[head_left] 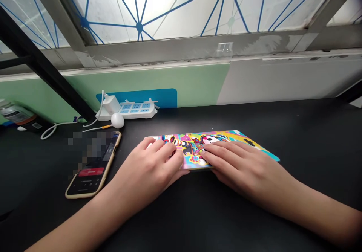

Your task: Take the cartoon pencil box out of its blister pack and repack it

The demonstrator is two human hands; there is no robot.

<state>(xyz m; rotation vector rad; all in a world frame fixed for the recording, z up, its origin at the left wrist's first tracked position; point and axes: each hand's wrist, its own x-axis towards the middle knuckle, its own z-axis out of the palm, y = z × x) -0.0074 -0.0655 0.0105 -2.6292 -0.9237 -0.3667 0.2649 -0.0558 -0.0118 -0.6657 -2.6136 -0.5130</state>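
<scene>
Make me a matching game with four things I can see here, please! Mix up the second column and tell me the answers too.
Things:
1. phone
2. flat cartoon-printed item
3. window
4. power strip

Clues:
A. marked with blue lines
B. touched by the left hand and right hand
C. white and blue
D. tan-edged, screen lit

Pairs: 1-D, 2-B, 3-A, 4-C

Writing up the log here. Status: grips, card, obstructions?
Left grip on left of card, right grip on its right. Card patterned side up. Phone off to the left, apart from card.
</scene>
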